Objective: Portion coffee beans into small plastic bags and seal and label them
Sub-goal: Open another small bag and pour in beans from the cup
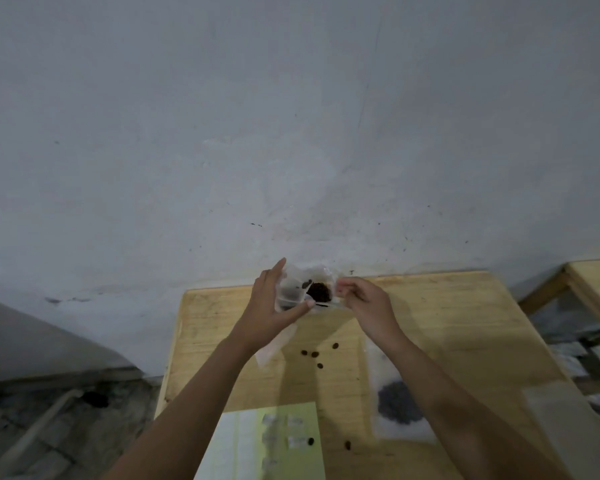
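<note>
Both grips [274, 299] [364, 299] hold one bag [293, 289] (six loose beans [314, 354]).

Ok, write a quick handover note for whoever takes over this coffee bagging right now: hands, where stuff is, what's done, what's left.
Left hand: holds the small plastic bag by its left side, above the table's far edge.
Right hand: pinches the bag's right edge; the mouth is open, coffee beans inside.
On the wooden table: loose beans spilled mid-table, another bag of beans lying flat on the right, label sheet at the near edge.
Done: held bag has beans in it.
Left: seal it, label it, gather spilled beans. Whether the flat bag is sealed cannot be told.
</note>
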